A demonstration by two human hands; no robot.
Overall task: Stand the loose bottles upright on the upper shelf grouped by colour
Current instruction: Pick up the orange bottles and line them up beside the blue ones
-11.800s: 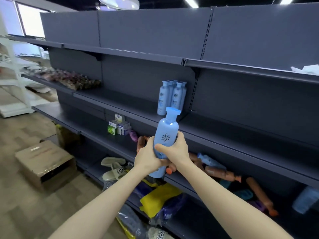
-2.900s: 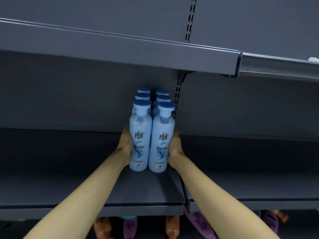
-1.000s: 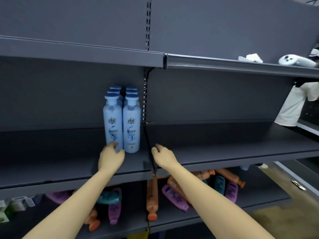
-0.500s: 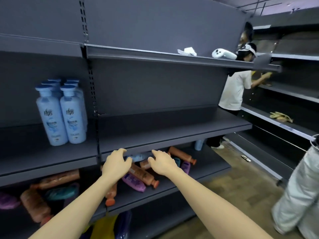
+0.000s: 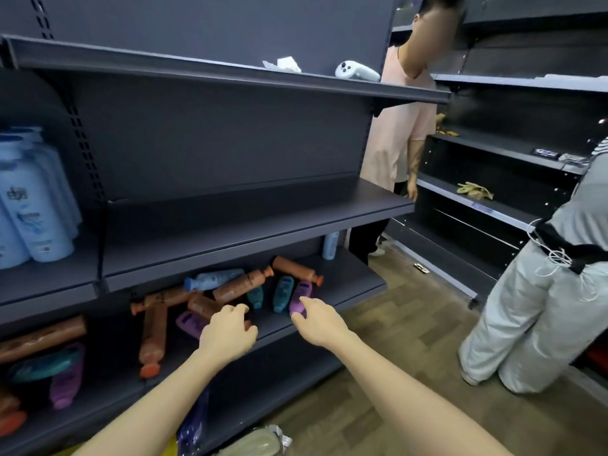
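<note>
Several light blue bottles point(image 5: 31, 205) stand upright in a tight group at the left of the upper shelf point(image 5: 250, 222). On the lower shelf point(image 5: 355, 284) lie loose bottles: orange ones point(image 5: 241, 284), a light blue one point(image 5: 212, 279), teal ones point(image 5: 283, 292) and purple ones point(image 5: 301, 296). My left hand point(image 5: 228, 335) hovers with loosely curled fingers over the orange and purple bottles, holding nothing. My right hand point(image 5: 317, 320) is open, its fingertips at the base of a purple bottle.
Two people stand to the right, one in a pink shirt point(image 5: 403, 126), one in light grey trousers point(image 5: 533, 311). A white controller point(image 5: 357, 72) and crumpled paper point(image 5: 283, 64) lie on the top shelf. More bottles point(image 5: 49, 360) lie at the lower left. One light blue bottle point(image 5: 330, 245) stands at the lower shelf's back.
The view has swung right and down. Both hands have left the upright blue bottles and dropped from the upper shelf's edge to the loose bottles on the lower shelf.
</note>
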